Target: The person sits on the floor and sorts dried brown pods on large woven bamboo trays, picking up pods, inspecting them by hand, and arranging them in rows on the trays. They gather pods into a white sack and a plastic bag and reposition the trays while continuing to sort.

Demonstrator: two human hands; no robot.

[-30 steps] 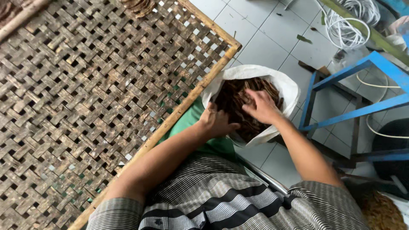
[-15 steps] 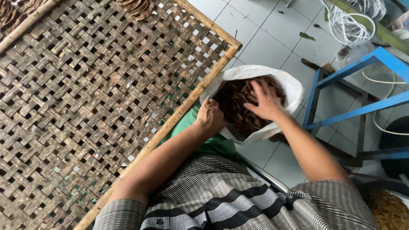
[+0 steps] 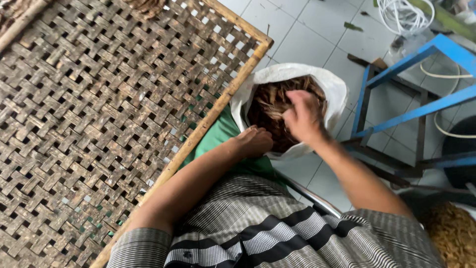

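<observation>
Could spill brown dried strips (image 3: 270, 101) from the white sack (image 3: 325, 82) at one o'clock: left hand (image 3: 255, 141) closed on its rim, right hand (image 3: 302, 119) blurred, grip unclear.

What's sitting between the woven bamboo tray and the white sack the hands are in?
In the head view, a strip of green cloth fills the gap between the woven bamboo tray and the white sack.
</observation>
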